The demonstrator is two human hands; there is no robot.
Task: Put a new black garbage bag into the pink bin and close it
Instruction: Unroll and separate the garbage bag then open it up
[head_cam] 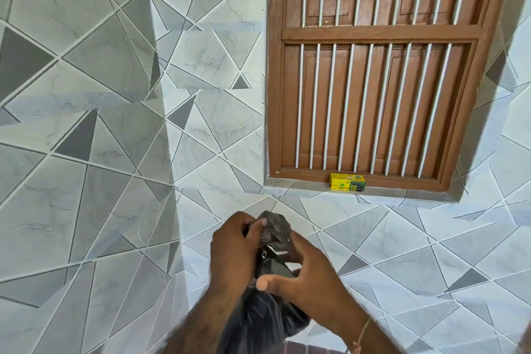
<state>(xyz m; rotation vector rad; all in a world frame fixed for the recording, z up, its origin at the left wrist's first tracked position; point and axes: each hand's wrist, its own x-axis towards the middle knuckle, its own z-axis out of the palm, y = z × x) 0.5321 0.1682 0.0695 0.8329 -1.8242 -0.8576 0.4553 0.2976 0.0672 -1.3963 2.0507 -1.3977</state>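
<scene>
A black garbage bag (258,322) hangs low in the middle of the view, its crumpled top (274,228) bunched between both hands. My left hand (234,251) grips the bunched top from the left, fingers curled over it. My right hand (301,270) holds the bag's neck from the right, thumb across the front. The bag's lower part runs out of the frame's bottom edge. The pink bin is not in view.
A wall of grey and white geometric tiles (100,123) fills the view, with a jutting corner on the left. A brown wooden window (373,66) with white bars is at upper right. A small yellow box (347,182) sits on its sill.
</scene>
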